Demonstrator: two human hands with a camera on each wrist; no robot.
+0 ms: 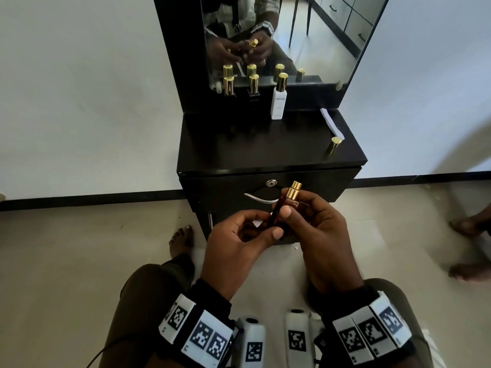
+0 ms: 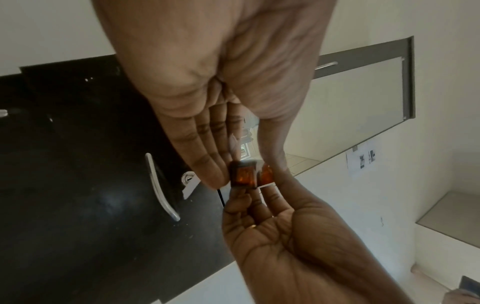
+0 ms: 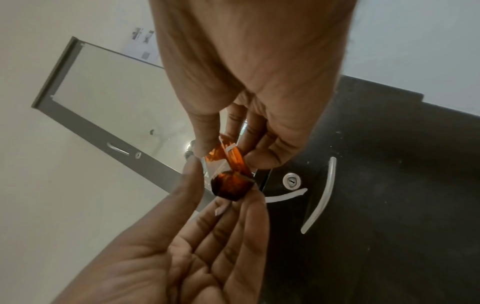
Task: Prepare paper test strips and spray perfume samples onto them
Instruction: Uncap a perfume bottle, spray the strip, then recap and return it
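Both hands hold an amber perfume bottle (image 1: pixel 282 208) in front of the cabinet's drawer; its gold sprayer (image 1: pixel 293 191) is bare and points up and away. My right hand (image 1: pixel 295 217) grips the upper body, thumb on the near face. Lower down, my left hand (image 1: pixel 267 229) pinches the bottle between thumb and fingers. A small white bit of paper (image 1: pixel 258 223) shows by the left fingers. The bottle's base (image 2: pixel 244 175) faces the left wrist camera, and the right wrist view shows the base (image 3: pixel 231 187) too. A gold cap (image 1: pixel 333 145) stands on the cabinet top beside a stack of white paper strips (image 1: pixel 332 122).
At the mirror's foot (image 1: pixel 265 83) stand a white bottle (image 1: pixel 279 100) and two dark gold-capped bottles (image 1: pixel 229 86) (image 1: pixel 253 85). The black cabinet (image 1: pixel 265 144) has a drawer handle (image 1: pixel 259 197) just behind the hands. Bare feet rest on the floor left (image 1: pixel 180 241) and right (image 1: pixel 470 224).
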